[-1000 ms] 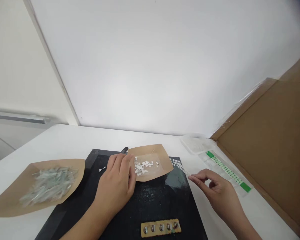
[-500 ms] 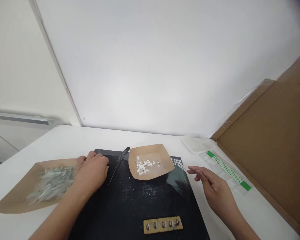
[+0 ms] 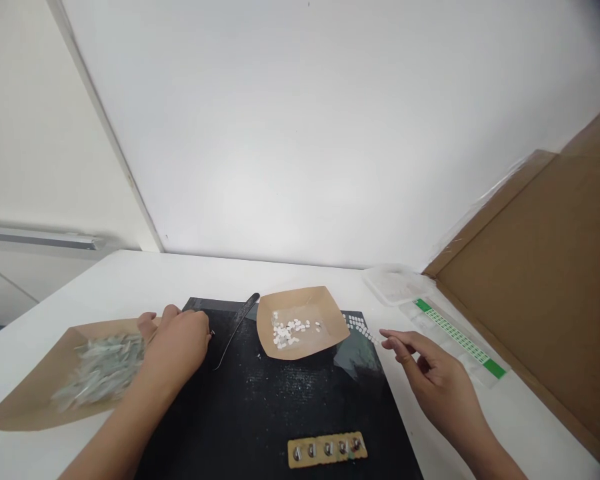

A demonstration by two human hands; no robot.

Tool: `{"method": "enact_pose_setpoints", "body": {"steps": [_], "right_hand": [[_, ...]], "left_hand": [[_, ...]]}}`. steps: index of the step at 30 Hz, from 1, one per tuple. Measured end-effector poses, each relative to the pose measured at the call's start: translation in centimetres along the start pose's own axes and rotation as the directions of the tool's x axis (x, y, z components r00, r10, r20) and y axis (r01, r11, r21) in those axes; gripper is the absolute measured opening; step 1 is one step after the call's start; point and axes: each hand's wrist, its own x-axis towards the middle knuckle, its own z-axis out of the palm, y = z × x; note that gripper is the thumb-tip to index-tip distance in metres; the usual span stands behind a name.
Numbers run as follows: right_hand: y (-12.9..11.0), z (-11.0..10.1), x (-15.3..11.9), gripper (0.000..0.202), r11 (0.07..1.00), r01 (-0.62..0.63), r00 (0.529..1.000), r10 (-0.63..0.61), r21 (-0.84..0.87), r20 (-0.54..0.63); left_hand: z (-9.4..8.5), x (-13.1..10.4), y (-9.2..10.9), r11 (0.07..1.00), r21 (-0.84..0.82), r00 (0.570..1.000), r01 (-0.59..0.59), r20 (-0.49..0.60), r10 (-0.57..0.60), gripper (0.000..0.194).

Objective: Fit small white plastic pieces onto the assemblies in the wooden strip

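Observation:
My left hand (image 3: 177, 343) is curled over the black mat's upper left corner, beside a brown paper tray (image 3: 20, 410) of clear thin strips (image 3: 100, 373). A tiny shiny bit shows at its fingertips; most of what they hold is hidden. My right hand (image 3: 435, 373) pinches thumb and index finger together at the end of rows of small white pieces (image 3: 363, 327) at the mat's right edge. Whatever lies in that pinch is too small to make out. A second paper tray (image 3: 330, 307) between my hands holds loose white pieces (image 3: 285, 333).
On the black mat (image 3: 260, 413) lie a thin dark-handled tool (image 3: 250, 303) and a yellowish block (image 3: 325, 450) with several metal-lined holes. Right of my right hand is a clear packet with a green-and-white strip (image 3: 460, 337). A clear plastic container (image 3: 395, 283) and cardboard (image 3: 545, 267) stand behind it.
My left hand has shifted slightly left and lower, and a tiny shiny bit now shows at its fingertips. My right hand has moved slightly right, its thumb and index finger now closer together.

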Motion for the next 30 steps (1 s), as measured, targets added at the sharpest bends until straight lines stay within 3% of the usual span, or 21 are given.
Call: {"method": "enact_pose_setpoints", "body": {"steps": [6,9,10,13,16,19,25,30], "right_hand": [[-0.7,0.2,-0.2,0.033,1.0,0.014,1.0,-0.014,0.005,0.0],[-1.0,0.5,-0.3,0.032,0.997,0.046,0.998,-0.047,0.055,0.035],[-1.1,0.6,-0.4,0.032,0.995,0.067,0.996,-0.072,0.076,0.058],[-1.7,0.8,-0.7,0.036,0.985,0.141,0.98,-0.153,0.099,0.124],[-2.1,1.0,-1.0,0.039,0.976,0.212,0.964,-0.217,0.048,0.155],[-2.1,1.2,-1.1,0.037,0.967,0.252,0.954,-0.256,0.044,0.154],[-1.7,1.2,-1.2,0.03,0.957,0.223,0.957,-0.251,0.184,0.148],[-3.4,1.7,-2.3,0.028,0.875,0.387,0.882,-0.443,0.291,0.16]], "left_hand": [[-1.7,0.3,0.8,0.995,-0.078,0.998,-0.055,-0.032,0.052,0.029],[-2.1,-0.1,2.5,0.978,-0.133,0.981,-0.16,-0.129,0.143,0.026],[-2.0,-0.5,3.2,0.947,-0.173,0.944,-0.269,-0.243,0.223,0.025],[-1.5,-2.1,5.6,0.771,-0.234,0.765,-0.592,-0.464,0.447,0.02],[-0.7,-3.6,7.6,0.613,-0.226,0.628,-0.757,-0.512,0.586,0.019],[0.3,-4.5,8.8,0.506,-0.179,0.523,-0.844,-0.484,0.701,0.019],[1.1,-4.8,9.4,0.377,-0.282,0.471,-0.882,-0.512,0.718,0.01],[0.7,-5.4,9.9,0.278,-0.366,0.449,-0.888,-0.566,0.691,0.011]]}}
